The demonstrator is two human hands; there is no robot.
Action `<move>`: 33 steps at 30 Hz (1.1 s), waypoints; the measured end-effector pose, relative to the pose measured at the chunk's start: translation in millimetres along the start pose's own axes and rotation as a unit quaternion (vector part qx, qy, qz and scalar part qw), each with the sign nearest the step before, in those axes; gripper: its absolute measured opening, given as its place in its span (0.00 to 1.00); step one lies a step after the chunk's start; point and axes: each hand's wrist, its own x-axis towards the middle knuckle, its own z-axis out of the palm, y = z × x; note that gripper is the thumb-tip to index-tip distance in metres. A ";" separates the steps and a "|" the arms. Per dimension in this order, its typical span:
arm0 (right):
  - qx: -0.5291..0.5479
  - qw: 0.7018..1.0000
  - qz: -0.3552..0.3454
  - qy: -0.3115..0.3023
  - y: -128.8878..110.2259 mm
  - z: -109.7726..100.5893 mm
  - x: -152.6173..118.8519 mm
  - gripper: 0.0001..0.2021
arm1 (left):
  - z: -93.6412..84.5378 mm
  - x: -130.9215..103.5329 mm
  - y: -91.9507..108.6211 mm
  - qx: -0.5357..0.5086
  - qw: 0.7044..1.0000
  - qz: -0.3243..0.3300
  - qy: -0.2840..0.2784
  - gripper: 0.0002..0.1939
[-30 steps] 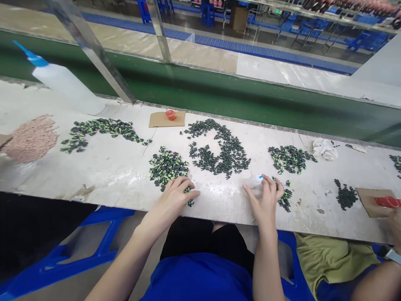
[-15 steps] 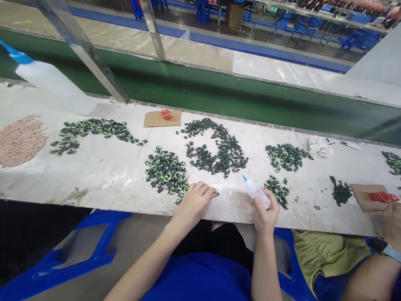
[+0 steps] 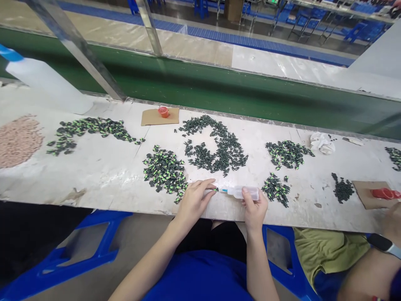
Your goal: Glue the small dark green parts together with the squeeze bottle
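Observation:
Between its fingertips my left hand (image 3: 197,195) pinches a small dark green piece (image 3: 216,190) with a bright green mark. My right hand (image 3: 255,205) is closed around a translucent squeeze bottle (image 3: 239,192), which lies nearly level with its blue tip pointing left, close to the pinched piece. Whether tip and piece touch I cannot tell. Just left of my left hand spreads a pile of black and bright green pieces (image 3: 164,171). Beyond both hands lies a loose ring of small dark green pieces (image 3: 230,152). Another small pile (image 3: 276,190) lies beside my right hand.
A large white bottle (image 3: 50,85) with a blue cap stands at the left, near pinkish pieces (image 3: 20,140). A red cup (image 3: 163,111) sits on cardboard (image 3: 150,118) at the back. At the right are crumpled tissue (image 3: 322,143) and a co-worker's arm with a watch (image 3: 380,242).
My right hand has moved left and turned the bottle from tilted to nearly level, bringing its tip to the small piece. My left fingers have turned, showing the piece more clearly.

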 end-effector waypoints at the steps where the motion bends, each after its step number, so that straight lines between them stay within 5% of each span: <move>1: -0.007 1.000 0.001 -0.007 -0.7 1.1 0.1 0.17 | 0.3 0.5 -0.9 -0.002 1.000 -0.001 -0.001 0.16; 33: -0.053 0.998 0.016 -0.026 0.5 5.0 -0.2 0.19 | -1.0 2.4 1.3 0.026 0.999 -0.032 -0.006 0.13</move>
